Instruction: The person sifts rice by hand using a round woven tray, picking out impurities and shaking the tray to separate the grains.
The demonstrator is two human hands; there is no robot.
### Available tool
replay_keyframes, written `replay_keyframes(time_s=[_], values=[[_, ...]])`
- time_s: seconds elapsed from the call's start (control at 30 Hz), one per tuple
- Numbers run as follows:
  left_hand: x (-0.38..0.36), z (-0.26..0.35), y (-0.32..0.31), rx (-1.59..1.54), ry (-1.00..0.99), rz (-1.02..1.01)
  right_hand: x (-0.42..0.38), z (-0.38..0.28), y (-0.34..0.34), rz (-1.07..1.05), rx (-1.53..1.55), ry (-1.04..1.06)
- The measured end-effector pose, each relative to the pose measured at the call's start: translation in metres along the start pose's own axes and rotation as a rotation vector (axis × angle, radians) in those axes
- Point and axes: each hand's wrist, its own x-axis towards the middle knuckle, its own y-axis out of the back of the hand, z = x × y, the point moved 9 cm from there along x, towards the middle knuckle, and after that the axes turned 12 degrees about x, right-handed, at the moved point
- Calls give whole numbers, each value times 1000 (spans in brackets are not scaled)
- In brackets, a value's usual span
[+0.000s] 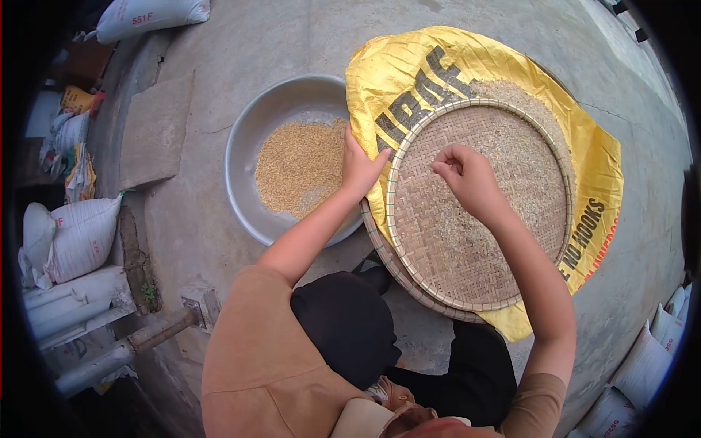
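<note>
A round woven tray (pixel 431 219) with grain scattered over it rests on a yellow sack (pixel 387 62), with the rim of a second woven tray (pixel 398 274) showing under it. My left hand (pixel 361 164) grips the sack's left edge beside the tray, thumb toward the tray's rim. Over the tray's upper middle, my right hand (pixel 464 175) has its fingers pinched together; anything between the fingertips is too small to make out. To the left stands a metal basin (pixel 244 153) holding golden grain (pixel 296 164), partly behind my left hand.
More grain (pixel 522 95) lies on the sack beyond the tray. White sacks sit at the top left (pixel 150 18), left (pixel 84 237) and lower right (pixel 642 365). A pipe (pixel 135 347) is at the lower left. A flat slab (pixel 157 131) lies left of the basin.
</note>
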Motion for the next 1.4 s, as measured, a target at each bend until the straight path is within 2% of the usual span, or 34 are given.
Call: replay_keyframes(time_s=[0.03, 0.07, 0.1, 0.13, 0.2, 0.27, 0.33, 0.4, 0.43, 0.5, 0.53, 0.67, 0.73, 0.87, 0.93, 0.97, 1.03, 1.13, 1.23, 1.4], values=[[2, -1, -2, -29, 7, -14, 2, -31, -18, -71, 230, -5], [2, -6, -4, -30, 52, -28, 0, -68, -31, -125, 396, 109], [10, -19, -16, -59, 8, -24, -3, -93, -37, -177, 557, 222], [10, -14, -12, -58, -29, -14, -3, -92, -33, -168, 553, 225], [6, -10, -7, -46, -38, 11, -2, -91, -17, -76, 241, 365], [0, 0, 2, -24, 9, 31, -1, -58, 18, 83, -2, 301], [0, -1, 0, -42, 10, 15, 2, 5, 58, 213, -45, 100], [1, -2, 0, -39, 21, 17, -3, 60, 97, 319, -135, 0], [0, -1, 0, -49, 27, 8, -6, 79, 110, 320, -145, -11], [1, -1, 0, -98, 32, -11, -20, 100, 141, 464, -467, 44], [1, -1, -1, -94, 41, -17, -26, 109, 150, 511, -628, 136], [0, 1, 1, -86, 14, 13, -36, 129, 148, 631, -807, 68], [-1, 1, 0, -97, 20, 3, -28, 137, 124, 537, -735, 66], [0, 1, 0, -76, 33, -5, -21, 113, 82, 435, -761, 72], [0, -2, -2, -71, 66, -23, -18, 93, 80, 470, -861, 255], [0, -1, -3, -73, 63, -32, -13, 93, 87, 474, -863, 247], [-1, -1, -2, -83, 62, -28, -3, 100, 110, 490, -622, 149], [1, -4, -4, -95, 52, -31, 7, 103, 114, 446, -524, 74], [1, -5, -4, -93, 49, -30, 17, 112, 104, 365, -558, -6], [0, -2, -4, -112, 65, -49, 21, 119, 103, 347, -551, -62]])
